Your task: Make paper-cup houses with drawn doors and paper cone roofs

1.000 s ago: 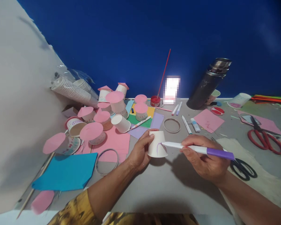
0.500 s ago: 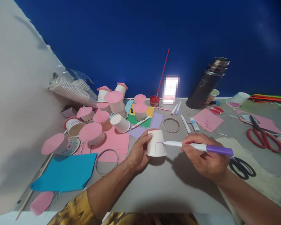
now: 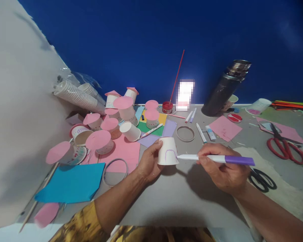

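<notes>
My left hand (image 3: 151, 163) is closed round the left side of a white paper cup (image 3: 167, 146), held upside down with its rim at the bottom. A purple arch-shaped line shows on the cup's side. Between the fingers of my right hand (image 3: 223, 168) is a white felt-tip pen (image 3: 215, 158) with a purple end, lying nearly level. Its tip meets the cup at the right leg of the arch. Several paper cups with pink paper tops, among them one cup (image 3: 101, 143), stand to the left of my left hand. A plain white cup (image 3: 130, 131) lies tilted nearby.
Beyond my hands lie a roll of tape (image 3: 185, 133), a glue stick (image 3: 210, 133) and pink paper (image 3: 225, 128). Right are red-handled scissors (image 3: 287, 151) and black-handled scissors (image 3: 262, 180). A dark flask (image 3: 223, 90) stands by the blue wall. Blue paper (image 3: 70, 183) lies left.
The pen tip has moved down along the cup, and the purple line now runs further down its right side as an arch. My left hand still holds the cup.
</notes>
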A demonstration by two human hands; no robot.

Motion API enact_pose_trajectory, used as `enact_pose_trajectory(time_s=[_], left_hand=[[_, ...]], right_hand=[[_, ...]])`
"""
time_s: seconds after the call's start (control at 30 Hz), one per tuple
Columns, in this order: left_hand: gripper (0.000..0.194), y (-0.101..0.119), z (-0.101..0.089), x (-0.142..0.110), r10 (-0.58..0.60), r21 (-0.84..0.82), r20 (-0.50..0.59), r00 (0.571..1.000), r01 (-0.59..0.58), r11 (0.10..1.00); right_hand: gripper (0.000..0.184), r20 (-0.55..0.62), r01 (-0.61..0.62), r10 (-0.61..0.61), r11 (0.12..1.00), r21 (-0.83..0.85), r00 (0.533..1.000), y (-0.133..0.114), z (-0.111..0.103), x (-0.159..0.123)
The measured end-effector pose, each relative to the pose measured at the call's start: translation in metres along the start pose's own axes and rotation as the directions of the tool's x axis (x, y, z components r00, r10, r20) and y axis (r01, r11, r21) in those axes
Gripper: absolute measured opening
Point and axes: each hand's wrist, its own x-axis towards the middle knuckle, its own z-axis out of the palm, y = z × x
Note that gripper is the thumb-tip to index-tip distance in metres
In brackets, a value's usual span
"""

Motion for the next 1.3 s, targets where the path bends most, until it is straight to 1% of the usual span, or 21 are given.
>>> enact_pose_trajectory(time_s=[0.23, 0.33, 0.4, 0.53, 0.7, 0.97, 1.03, 1.2, 1.3], left_hand=[[0.030, -0.001, -0.003, 0.003, 0.015, -0.011, -0.015, 1.000, -0.015, 1.000], [0.032, -0.003, -0.004, 0.003, 0.043, 0.041, -0.007, 0.999, -0.043, 0.998], [0.033, -0.003, -0.004, 0.002, 0.074, 0.083, 0.017, 0.997, -0.075, 0.994], [0.036, -0.004, -0.003, 0.001, 0.122, 0.137, 0.077, 0.989, -0.132, 0.982], [0.042, -0.005, -0.003, 0.000, 0.166, 0.205, 0.071, 0.984, -0.177, 0.963], [0.044, -0.004, -0.001, -0.002, 0.196, 0.214, 0.065, 0.978, -0.205, 0.955], [0.044, -0.004, -0.002, -0.002, 0.191, 0.213, 0.063, 0.980, -0.200, 0.956], [0.045, -0.005, -0.003, 0.000, 0.150, 0.200, 0.090, 0.985, -0.166, 0.966], [0.044, -0.006, -0.004, 0.001, 0.147, 0.203, 0.100, 0.984, -0.165, 0.965]], right_hand=[[0.011, 0.067, -0.014, 0.010, 0.999, 0.053, 0.998, 0.000, -0.001, 0.001], [0.010, 0.033, -0.039, 0.036, 0.997, 0.073, 0.999, 0.000, -0.001, 0.000], [0.008, 0.014, -0.043, 0.042, 0.997, 0.071, 0.999, 0.000, 0.000, -0.002], [0.006, 0.068, -0.028, 0.023, 0.997, 0.073, 0.997, 0.000, 0.001, -0.002], [0.005, 0.093, 0.000, -0.010, 0.995, 0.101, 0.996, -0.003, 0.002, 0.001], [0.011, 0.180, 0.031, -0.061, 0.986, 0.164, 0.982, -0.007, 0.003, 0.007], [0.010, 0.172, 0.019, -0.047, 0.986, 0.163, 0.984, -0.006, 0.003, 0.005], [0.005, 0.051, -0.019, 0.017, 0.999, 0.037, 0.999, 0.001, 0.001, -0.002], [0.005, 0.048, -0.010, 0.009, 1.000, 0.019, 0.999, 0.004, 0.001, -0.004]])
